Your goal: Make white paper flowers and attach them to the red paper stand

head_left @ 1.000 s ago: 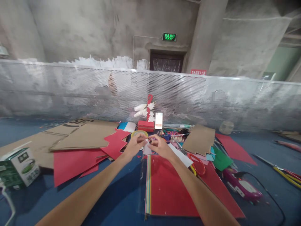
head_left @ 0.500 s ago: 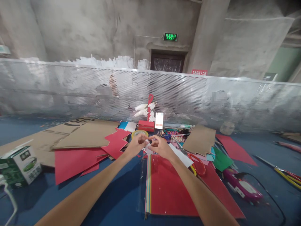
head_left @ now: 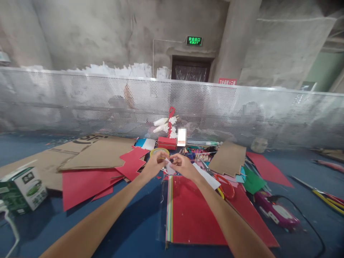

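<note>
Between my hands is a small piece of white paper [head_left: 170,167], pinched at its upper edges. My left hand [head_left: 158,162] is closed on its left side, fingertips together. On the other side my right hand [head_left: 181,164] grips it with thumb and fingers, partly hiding it. A yellow roll of tape [head_left: 158,150] lies just behind my left hand. Below the paper is a stack of coloured sheets with a red one [head_left: 199,215] on top. Farther back stands a red stand with white paper flowers [head_left: 173,122] on a red box base [head_left: 167,143].
Cardboard [head_left: 99,152] and red paper [head_left: 88,184] lie on the left, near a green-and-white box [head_left: 24,188]. To the right are red-handled scissors [head_left: 225,187], green paper [head_left: 254,180], a purple device [head_left: 276,211] with a cable, and long yellow-handled scissors [head_left: 325,200]. A perforated metal screen [head_left: 215,107] stands behind.
Both hands stay in nearly the same place, fingers shifting slightly on the white paper. The paper tilts a little. Nothing else on the table has moved.
</note>
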Demonstrator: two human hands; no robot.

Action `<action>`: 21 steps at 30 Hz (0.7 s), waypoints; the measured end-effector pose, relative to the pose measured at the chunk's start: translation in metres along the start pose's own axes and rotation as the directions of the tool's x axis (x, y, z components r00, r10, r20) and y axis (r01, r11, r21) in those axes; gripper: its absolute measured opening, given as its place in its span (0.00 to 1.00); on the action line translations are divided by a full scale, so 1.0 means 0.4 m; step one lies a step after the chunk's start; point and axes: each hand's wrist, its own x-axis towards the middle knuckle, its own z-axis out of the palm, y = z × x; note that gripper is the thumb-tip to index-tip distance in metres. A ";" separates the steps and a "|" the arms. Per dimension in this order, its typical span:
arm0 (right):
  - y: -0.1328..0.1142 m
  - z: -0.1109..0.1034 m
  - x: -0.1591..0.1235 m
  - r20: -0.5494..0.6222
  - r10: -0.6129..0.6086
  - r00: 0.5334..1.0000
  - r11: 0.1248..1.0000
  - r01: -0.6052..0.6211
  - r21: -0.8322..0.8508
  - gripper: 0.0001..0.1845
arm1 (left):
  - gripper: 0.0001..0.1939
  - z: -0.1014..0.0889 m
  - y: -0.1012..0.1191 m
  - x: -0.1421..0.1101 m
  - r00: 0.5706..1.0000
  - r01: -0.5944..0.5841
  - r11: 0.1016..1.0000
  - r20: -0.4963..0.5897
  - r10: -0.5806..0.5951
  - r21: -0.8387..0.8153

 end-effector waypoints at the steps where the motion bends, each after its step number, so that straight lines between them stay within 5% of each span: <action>1: 0.000 0.000 0.000 -0.002 0.002 1.000 1.000 -0.002 0.003 0.20 | 0.12 -0.001 -0.001 0.000 1.000 -0.003 1.000 0.002 0.003 0.000; 21: 0.011 0.001 -0.001 -0.003 -0.029 1.000 0.999 0.029 -0.046 0.19 | 0.16 -0.006 -0.018 0.003 0.998 0.024 0.999 0.050 -0.026 0.045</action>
